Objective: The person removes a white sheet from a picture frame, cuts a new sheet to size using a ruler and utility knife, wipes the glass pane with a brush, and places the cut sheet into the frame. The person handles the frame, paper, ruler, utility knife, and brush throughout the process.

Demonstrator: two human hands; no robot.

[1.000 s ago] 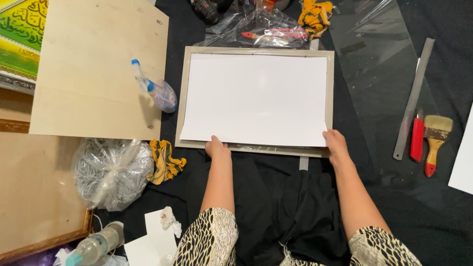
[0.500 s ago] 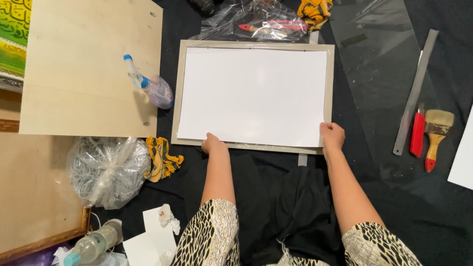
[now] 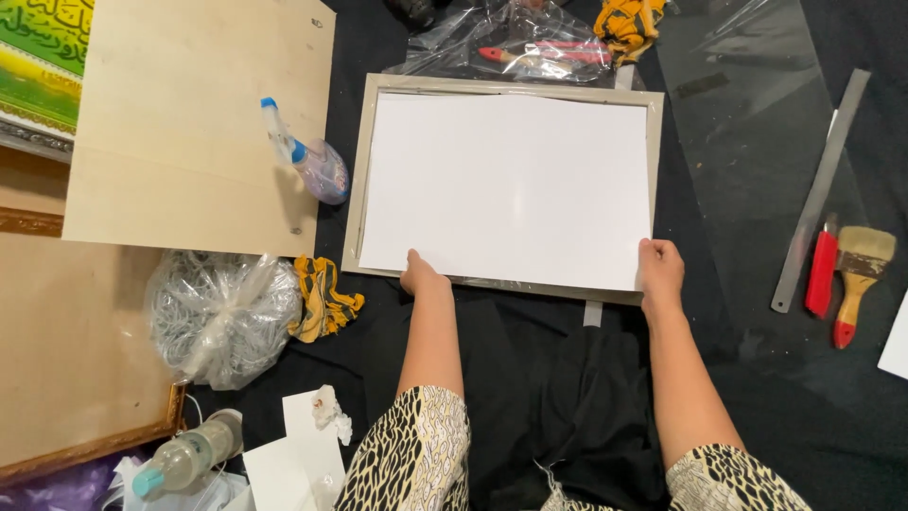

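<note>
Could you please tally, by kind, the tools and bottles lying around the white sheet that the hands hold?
Bottles: 2, a spray bottle and a clear bottle
Brushes: 1, the paintbrush
Rulers: 1, the metal ruler
Red-handled tools: 1, beside the brush
Total: 5

The left hand and right hand grip the white sheet.

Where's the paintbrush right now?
In the head view, the paintbrush lies at the far right on the dark cloth, beside a red-handled tool and metal ruler, right of the right hand.
</note>
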